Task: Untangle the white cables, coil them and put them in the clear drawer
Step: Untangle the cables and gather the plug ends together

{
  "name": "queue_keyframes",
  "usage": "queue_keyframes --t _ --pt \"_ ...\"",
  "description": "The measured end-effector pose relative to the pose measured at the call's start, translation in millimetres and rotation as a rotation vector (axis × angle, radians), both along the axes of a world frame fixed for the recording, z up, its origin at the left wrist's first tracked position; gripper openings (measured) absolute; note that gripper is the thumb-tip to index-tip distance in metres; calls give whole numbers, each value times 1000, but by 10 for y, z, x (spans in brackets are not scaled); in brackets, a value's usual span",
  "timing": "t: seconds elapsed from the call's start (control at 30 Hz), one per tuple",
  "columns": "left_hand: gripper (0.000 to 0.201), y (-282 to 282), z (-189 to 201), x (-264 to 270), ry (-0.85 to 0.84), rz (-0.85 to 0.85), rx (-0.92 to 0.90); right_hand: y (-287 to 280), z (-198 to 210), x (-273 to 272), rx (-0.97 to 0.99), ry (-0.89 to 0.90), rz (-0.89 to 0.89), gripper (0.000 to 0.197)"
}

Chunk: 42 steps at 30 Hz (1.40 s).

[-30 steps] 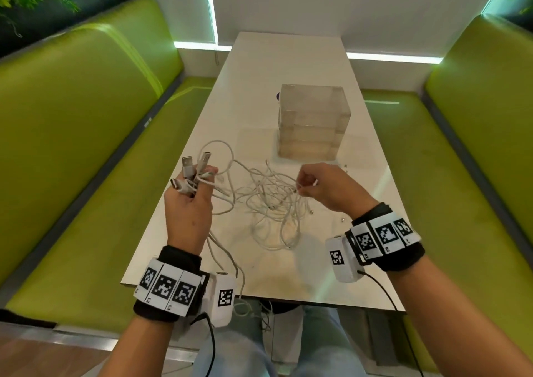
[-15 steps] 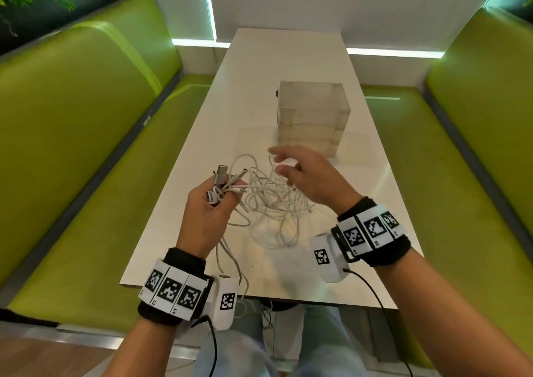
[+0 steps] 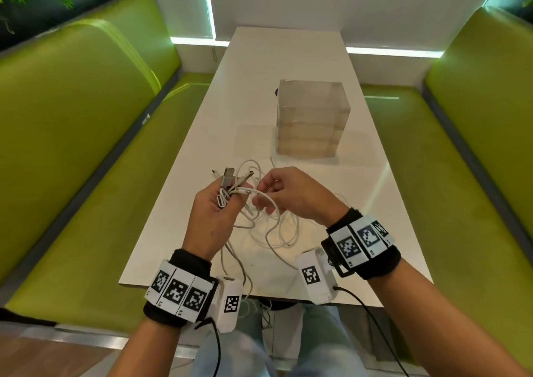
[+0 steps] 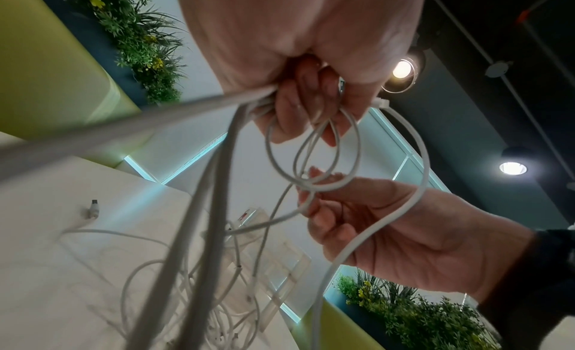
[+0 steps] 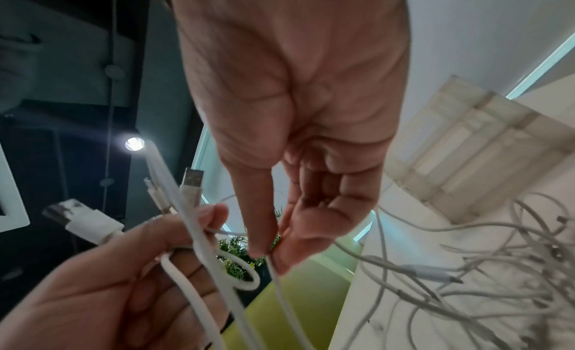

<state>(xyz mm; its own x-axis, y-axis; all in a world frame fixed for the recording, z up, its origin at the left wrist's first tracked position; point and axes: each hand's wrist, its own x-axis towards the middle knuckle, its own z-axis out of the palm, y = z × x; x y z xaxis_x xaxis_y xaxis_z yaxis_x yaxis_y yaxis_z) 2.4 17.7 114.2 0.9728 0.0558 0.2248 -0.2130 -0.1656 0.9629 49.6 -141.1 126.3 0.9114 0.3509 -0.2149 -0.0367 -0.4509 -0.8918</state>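
No legible text or labels

I see a long, narrow white surface (image 3: 288, 59) with a smooth, faintly glossy top, running away from me between two green benches. On it, about midway along and a little right of centre, stands a clear plastic drawer unit (image 3: 313, 120), a cube of stacked shut drawers. Nearer to me, a loose tangle of thin white cables (image 3: 277, 232) lies on the surface, its strands looping over one another; some rise off the top and a few trail over the near edge. One cable plug (image 4: 93, 209) lies apart on the surface.
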Motion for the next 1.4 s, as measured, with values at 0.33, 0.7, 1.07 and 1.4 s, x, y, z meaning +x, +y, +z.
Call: queue_keyframes --t 0.33,0.7,1.07,1.4 --pt "10 53 -198 128 104 151 -29 -559 167 25 130 -145 99 7" --pt "19 -128 -279 126 129 60 47 -517 83 29 346 -202 59 7" --pt "37 -29 -193 132 127 -77 -40 -602 -202 205 265 -280 -465 11" --pt "11 192 -224 196 99 138 -177 -842 -228 418 347 -237 -688 9"
